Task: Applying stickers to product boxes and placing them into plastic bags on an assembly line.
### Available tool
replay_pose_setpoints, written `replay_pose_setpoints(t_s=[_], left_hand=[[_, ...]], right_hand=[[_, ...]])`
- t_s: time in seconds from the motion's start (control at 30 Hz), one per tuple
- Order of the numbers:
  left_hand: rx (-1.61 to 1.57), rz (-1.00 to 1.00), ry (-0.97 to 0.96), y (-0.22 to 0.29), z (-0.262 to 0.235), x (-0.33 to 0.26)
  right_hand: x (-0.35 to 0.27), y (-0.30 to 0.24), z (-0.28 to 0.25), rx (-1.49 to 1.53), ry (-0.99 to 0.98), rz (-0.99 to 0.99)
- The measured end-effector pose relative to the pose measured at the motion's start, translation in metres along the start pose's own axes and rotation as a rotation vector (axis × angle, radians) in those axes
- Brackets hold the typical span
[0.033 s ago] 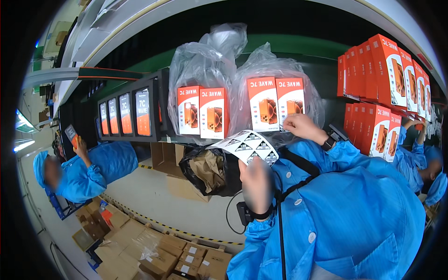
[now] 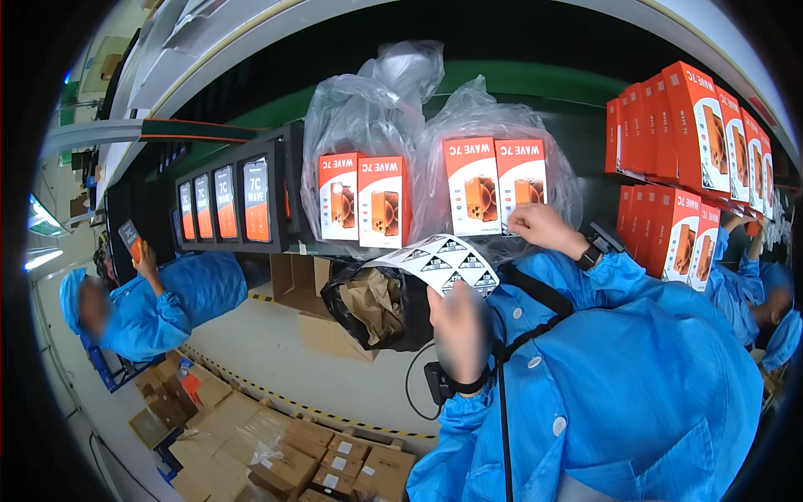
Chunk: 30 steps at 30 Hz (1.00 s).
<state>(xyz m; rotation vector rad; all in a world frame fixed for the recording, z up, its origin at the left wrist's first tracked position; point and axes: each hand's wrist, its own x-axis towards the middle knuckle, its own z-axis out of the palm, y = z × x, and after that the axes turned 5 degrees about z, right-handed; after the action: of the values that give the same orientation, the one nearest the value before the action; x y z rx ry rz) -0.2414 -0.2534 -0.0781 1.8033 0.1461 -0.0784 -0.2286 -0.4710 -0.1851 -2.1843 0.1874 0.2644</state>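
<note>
Hardly anything had moved since the earlier frame: through the head camera I saw the free edge of the label sheet (image 2: 439, 261) slip slightly left, and a device (image 2: 130, 238) in a co-worker's hand shift a touch. That one white sheet, printed with black triangular labels, was in the left hand (image 2: 460, 335), held by its lower edge, in front of the bench; blurring hid most of those fingers from me. The right hand (image 2: 539, 226) had its fingers curled at the lower end of an orange-and-white box (image 2: 520, 171); I could not tell whether they pinched anything. One matching box (image 2: 471, 188) lay just beside it, with a clear plastic bag (image 2: 562, 163) bunched about the pair. Left of these I counted two more boxes (image 2: 383, 205) with a second bag (image 2: 355, 105). Farther left, four phones (image 2: 255, 201) stood out in a dark tray (image 2: 224, 248). Two tiers of red boxes (image 2: 687, 125) rose on the right, too tightly packed for me to count. Below the bench, one black bag (image 2: 411, 314) held brown paper (image 2: 372, 308). One co-worker (image 2: 196, 289) was at the left.
</note>
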Motion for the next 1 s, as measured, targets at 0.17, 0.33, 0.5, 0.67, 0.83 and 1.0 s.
replay_pose_setpoints(t_s=[0.17, 0.33, 0.5, 0.67, 0.83, 1.0], left_hand=[[-0.029, -0.041, 0.021, -0.002, -0.001, -0.005], [-0.052, -0.043, 0.015, -0.006, 0.001, -0.011], [-0.035, -0.027, 0.031, -0.006, 0.001, -0.016], [-0.046, 0.009, 0.079, -0.008, 0.002, -0.021], [-0.057, -0.020, 0.035, -0.013, 0.001, -0.027], [-0.084, 0.008, 0.071, -0.013, 0.003, -0.030]], right_hand=[[-0.003, 0.002, 0.000, 0.026, -0.003, -0.015], [-0.003, 0.003, 0.002, 0.009, -0.003, -0.023], [-0.003, 0.005, 0.004, 0.007, 0.008, -0.033], [-0.003, 0.002, 0.003, 0.009, -0.001, 0.017], [-0.005, 0.010, 0.016, -0.049, 0.133, -0.088], [-0.006, -0.005, 0.013, -0.129, 0.348, -0.147]])
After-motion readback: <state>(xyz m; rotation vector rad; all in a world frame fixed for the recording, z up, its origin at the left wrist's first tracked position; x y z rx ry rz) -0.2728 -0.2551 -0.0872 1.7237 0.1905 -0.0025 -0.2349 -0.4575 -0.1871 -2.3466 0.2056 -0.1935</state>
